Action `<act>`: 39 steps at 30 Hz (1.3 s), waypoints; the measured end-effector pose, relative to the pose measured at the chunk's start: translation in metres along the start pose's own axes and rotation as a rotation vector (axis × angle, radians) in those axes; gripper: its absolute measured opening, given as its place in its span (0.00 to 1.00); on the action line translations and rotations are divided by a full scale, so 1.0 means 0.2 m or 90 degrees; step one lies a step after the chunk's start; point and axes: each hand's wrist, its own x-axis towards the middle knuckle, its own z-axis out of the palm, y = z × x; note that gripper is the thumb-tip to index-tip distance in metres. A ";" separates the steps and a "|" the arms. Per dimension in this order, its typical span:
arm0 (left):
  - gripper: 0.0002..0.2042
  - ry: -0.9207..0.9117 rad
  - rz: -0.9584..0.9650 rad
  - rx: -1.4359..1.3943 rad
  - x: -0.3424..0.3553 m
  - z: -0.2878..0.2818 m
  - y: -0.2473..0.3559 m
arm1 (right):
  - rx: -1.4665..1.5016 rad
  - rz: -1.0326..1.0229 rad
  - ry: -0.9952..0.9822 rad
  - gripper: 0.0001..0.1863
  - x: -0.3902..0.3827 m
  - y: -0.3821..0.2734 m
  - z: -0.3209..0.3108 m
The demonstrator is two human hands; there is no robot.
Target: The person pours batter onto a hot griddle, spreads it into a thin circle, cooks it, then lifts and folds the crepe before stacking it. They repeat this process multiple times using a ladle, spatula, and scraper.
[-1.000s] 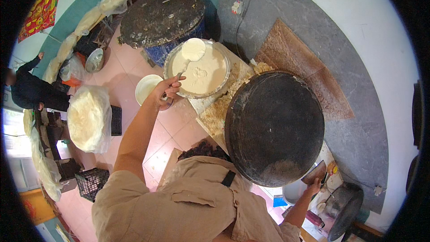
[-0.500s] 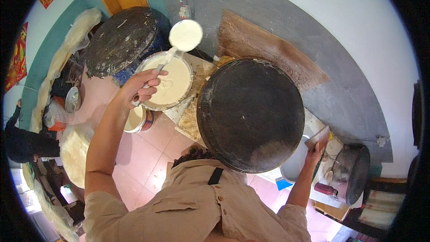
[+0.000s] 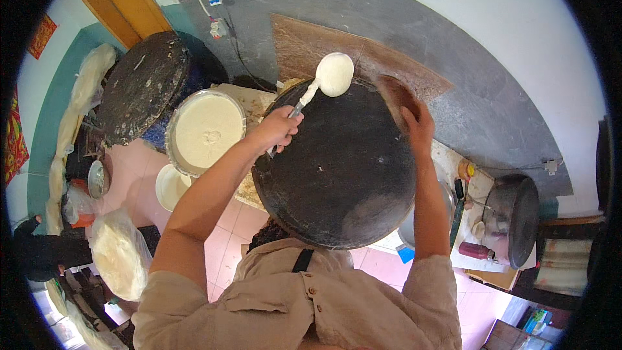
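Note:
My left hand (image 3: 278, 128) is closed round the handle of a ladle (image 3: 334, 75). Pale batter fills the ladle's bowl and coats part of its handle. The bowl hangs over the far edge of a large round black griddle (image 3: 330, 165). At the griddle's far right edge, my right hand (image 3: 418, 123) grips a flat brown spreader (image 3: 396, 94), smeared by motion. Left of the griddle stands a wide tub (image 3: 170, 139) of pale batter. The griddle's surface is dark, with a lighter grey patch at its near right.
A big drum with a crusted lid (image 3: 146, 84) stands far left. Below the tub sits a smaller bucket (image 3: 161, 191). A plastic-wrapped pale stack (image 3: 118, 256) lies at left. To the right are a dark pot (image 3: 515, 220), a bottle (image 3: 476, 251) and a basin (image 3: 408, 228).
My left hand has carried the full ladle rightward from above the tub to the griddle. My right hand has moved the spreader from the right side up to the griddle's far right edge.

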 end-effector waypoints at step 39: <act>0.15 -0.029 0.157 -0.159 0.01 0.07 -0.25 | -0.122 -0.195 -0.177 0.11 0.02 -0.01 0.33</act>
